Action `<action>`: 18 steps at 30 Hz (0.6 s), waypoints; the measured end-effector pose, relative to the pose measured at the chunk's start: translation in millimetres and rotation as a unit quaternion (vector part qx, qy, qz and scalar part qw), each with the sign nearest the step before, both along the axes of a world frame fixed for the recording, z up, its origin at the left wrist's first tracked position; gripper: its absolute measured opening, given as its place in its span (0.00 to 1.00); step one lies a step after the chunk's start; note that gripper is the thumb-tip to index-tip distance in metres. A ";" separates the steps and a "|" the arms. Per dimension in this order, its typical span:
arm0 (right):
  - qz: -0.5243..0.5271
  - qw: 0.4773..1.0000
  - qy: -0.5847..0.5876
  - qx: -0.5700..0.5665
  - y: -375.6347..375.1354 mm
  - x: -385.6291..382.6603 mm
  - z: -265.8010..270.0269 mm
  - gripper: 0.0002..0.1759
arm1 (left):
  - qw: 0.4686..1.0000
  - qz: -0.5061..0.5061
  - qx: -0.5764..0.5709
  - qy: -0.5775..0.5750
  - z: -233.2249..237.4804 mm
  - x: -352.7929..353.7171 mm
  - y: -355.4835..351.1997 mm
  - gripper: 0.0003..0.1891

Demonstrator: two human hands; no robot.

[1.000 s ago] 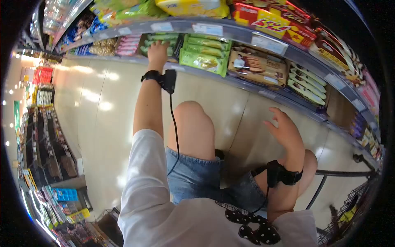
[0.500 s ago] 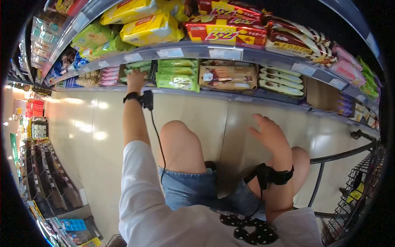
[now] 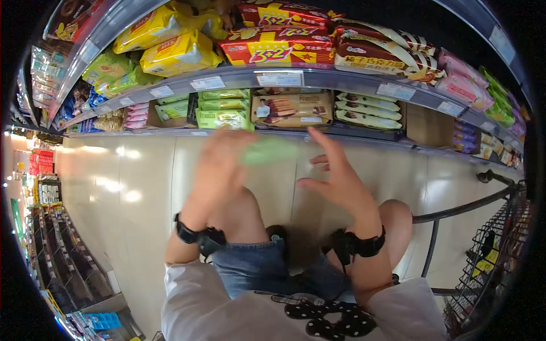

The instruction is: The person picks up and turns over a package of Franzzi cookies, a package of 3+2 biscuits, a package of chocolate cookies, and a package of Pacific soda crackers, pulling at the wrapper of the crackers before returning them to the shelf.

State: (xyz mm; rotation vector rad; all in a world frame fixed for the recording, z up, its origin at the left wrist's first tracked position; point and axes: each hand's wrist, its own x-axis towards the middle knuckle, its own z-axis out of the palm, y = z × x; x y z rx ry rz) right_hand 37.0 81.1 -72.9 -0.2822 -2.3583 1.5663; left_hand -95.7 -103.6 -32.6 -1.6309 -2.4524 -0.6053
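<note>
My left hand, smeared by motion, grips a light green snack packet that sticks out to the right of its fingers. Both are in front of the bottom shelf, above the floor. Facing it from the right, my right hand is open, thumb and fingers apart, touching nothing. Behind the left hand, an open box of similar green packets sits on the bottom shelf. Beside it are more green packages and a brown cookie box. The held packet's print is too blurred to read.
Yellow bags and red 3+2 biscuit packs fill the shelf above, over a rail with price tags. A black wire cart with a curved bar stands at the right. My bent knees are below my hands.
My left hand has come back from the box of green packets with one packet in it, moving right and toward me. My right hand has moved slightly left and up toward it.
</note>
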 end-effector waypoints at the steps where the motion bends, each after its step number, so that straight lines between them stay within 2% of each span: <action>1: 0.011 0.997 0.026 -0.075 0.4 1.3 3.7 0.32 | 0.999 -0.049 0.004 -0.021 -4.1 16.1 21.5 0.26; 2: 0.008 0.997 0.022 -0.067 5.1 4.8 0.2 0.32 | 0.995 -0.096 0.009 -0.041 -7.8 28.9 39.7 0.27; 5: -0.028 0.994 0.061 -0.084 18.1 13.6 -6.2 0.28 | 0.987 -0.125 0.093 -0.041 -7.6 36.0 75.9 0.27; 6: -0.055 0.976 0.042 -0.208 21.8 20.1 2.1 0.25 | 0.986 -0.131 0.098 -0.044 -1.9 38.0 83.5 0.27; 7: -0.082 0.940 0.023 -0.330 25.2 26.0 7.2 0.23 | 0.979 -0.115 0.155 -0.064 6.4 40.9 90.0 0.29; 8: -0.091 0.941 0.022 -0.327 29.5 30.8 5.5 0.23 | 0.969 -0.098 0.210 -0.085 10.7 43.2 94.6 0.31; 9: -0.088 0.903 0.081 -0.414 34.7 35.5 0.7 0.21 | 0.968 -0.103 0.212 -0.089 2.9 45.1 97.0 0.31; 10: -0.082 0.854 0.140 -0.494 39.2 38.8 -3.9 0.19 | 0.940 -0.046 0.315 -0.123 -14.5 46.6 98.2 0.34; 11: -0.087 0.855 0.139 -0.491 43.1 40.1 -8.5 0.19 | 0.897 0.014 0.412 -0.157 -32.5 47.4 99.3 0.38; 13: -0.048 0.805 0.169 -0.567 52.7 41.9 -15.5 0.22 | 0.894 -0.015 0.408 -0.181 -44.3 42.1 95.3 0.41; 14: -0.058 0.807 0.164 -0.564 55.1 42.9 -17.5 0.22 | 0.864 -0.011 0.444 -0.237 -49.0 43.5 94.4 0.39; 15: -0.036 0.785 0.204 -0.583 54.1 40.7 -18.6 0.25 | 0.828 -0.006 0.477 -0.295 -49.8 45.8 95.2 0.38; 16: -0.014 0.761 0.243 -0.602 53.2 40.8 -20.4 0.28 | 0.824 -0.005 0.473 -0.310 -47.4 45.9 94.7 0.38; 17: -0.027 0.762 0.238 -0.602 54.5 41.4 -21.7 0.28 | 0.778 -0.067 0.471 -0.410 -41.9 43.2 94.2 0.36; 18: 0.029 0.755 0.248 -0.606 56.1 40.1 -21.6 0.31 | 0.720 -0.126 0.464 -0.500 -40.1 43.2 94.1 0.33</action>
